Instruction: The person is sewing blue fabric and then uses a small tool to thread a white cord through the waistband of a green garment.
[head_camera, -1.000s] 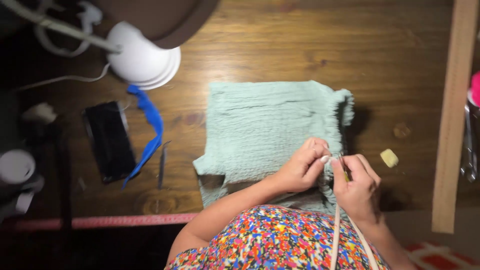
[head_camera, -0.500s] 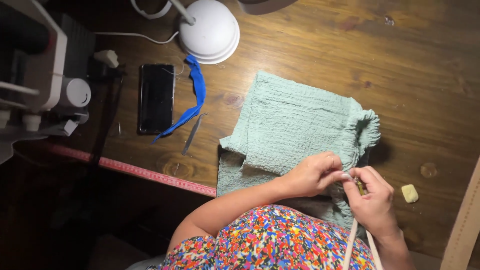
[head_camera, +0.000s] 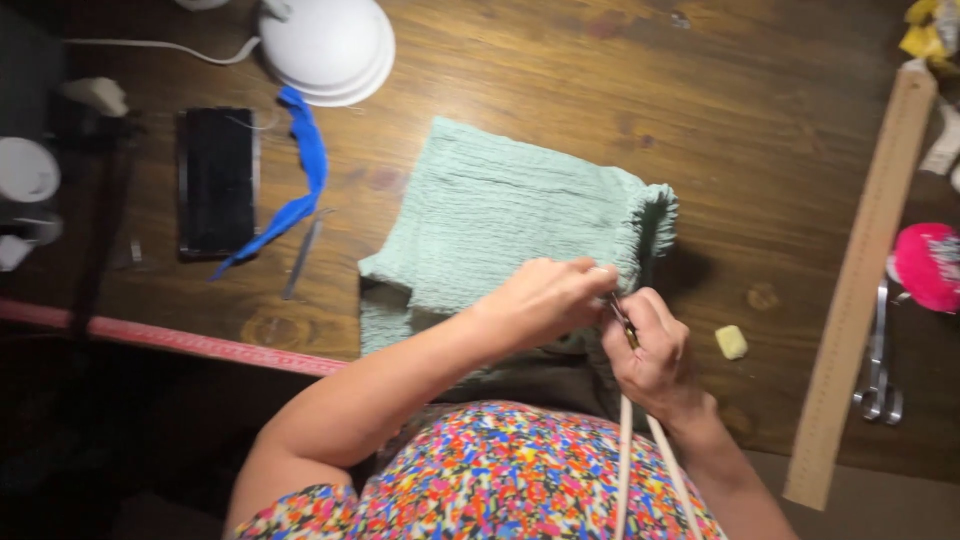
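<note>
Since the earlier frame the view has shifted; both hands stay together at the green cloth (head_camera: 500, 215) on the table (head_camera: 760, 110). Left hand (head_camera: 545, 297) pinches its gathered edge; right hand (head_camera: 650, 350) grips a small metal tool (head_camera: 622, 322) and cord (head_camera: 625, 470). A slip could prick fingers.

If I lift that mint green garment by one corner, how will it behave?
The green garment would probably droop limply: it lies folded, crinkled and ruffled. It looks light. Both the left hand and right hand pinch its edge, so it may tug.
</note>
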